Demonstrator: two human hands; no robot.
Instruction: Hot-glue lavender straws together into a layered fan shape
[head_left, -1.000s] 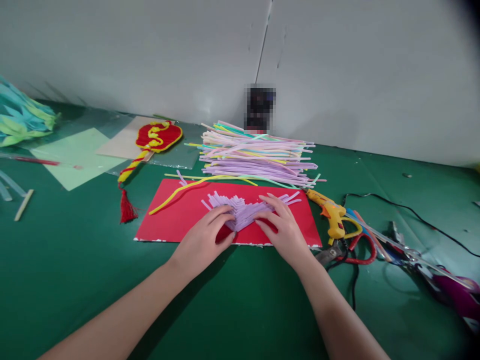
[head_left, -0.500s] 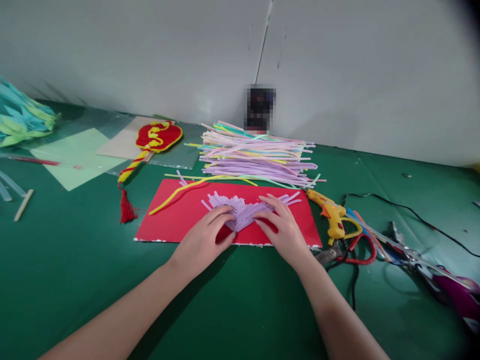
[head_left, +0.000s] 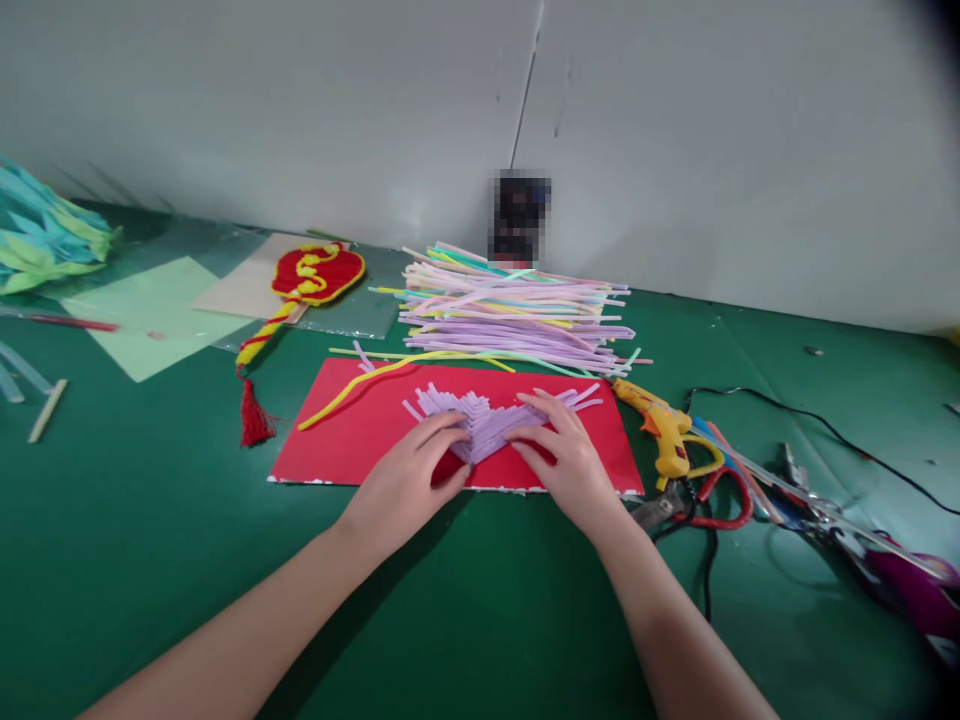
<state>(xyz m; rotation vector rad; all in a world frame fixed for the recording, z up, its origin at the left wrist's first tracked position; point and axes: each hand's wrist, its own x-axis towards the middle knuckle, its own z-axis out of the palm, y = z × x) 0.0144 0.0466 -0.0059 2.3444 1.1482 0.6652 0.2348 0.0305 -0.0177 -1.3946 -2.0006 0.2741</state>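
Note:
A V-shaped woven piece of purple pipe cleaners (head_left: 487, 428) lies on a red board (head_left: 360, 430), its loose ends fanning out to both upper sides. My left hand (head_left: 405, 475) grips its left side, fingertips curled on the weave and thumb at the lower point. On the right side, my right hand (head_left: 570, 460) holds the strips between bent fingers and thumb, covering part of them. A curved yellow pipe cleaner (head_left: 360, 380) lies across the board's upper left. Behind the board is a pile of pastel pipe cleaners (head_left: 510, 310).
To the right lie a yellow glue gun (head_left: 660, 425), red-handled pliers (head_left: 731, 505) and purple-handled scissors (head_left: 907, 580). A red and yellow fan (head_left: 319, 275) with a tassel lies at left, near pale green paper (head_left: 157, 310). A grey wall (head_left: 300, 120) stands behind the green table (head_left: 450, 620).
Almost nothing differs. My right thumb and fingers have shifted very slightly on the strips; my left hand and the woven piece stay in place.

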